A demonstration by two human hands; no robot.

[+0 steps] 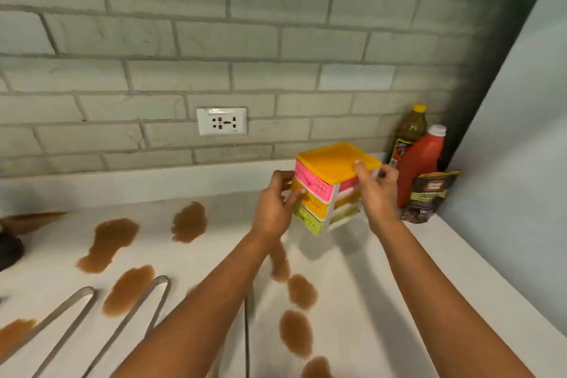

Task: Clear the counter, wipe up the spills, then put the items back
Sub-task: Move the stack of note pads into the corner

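A white counter (383, 270) under a grey brick wall is blotched with brown spills (110, 242). A small drawer organiser (328, 184) is gripped by the left hand (274, 205) and right hand (379, 190), seemingly lifted clear. The clearing step is judged underway; a spill-free resting place is needed next.

Drawer unit and brown spills on the white counter

A small drawer unit (329, 184) with orange top and pink, orange and green drawers was tilted above the counter (383, 285) near the back wall; brown spills (112, 242) dotted the surface left and in front.
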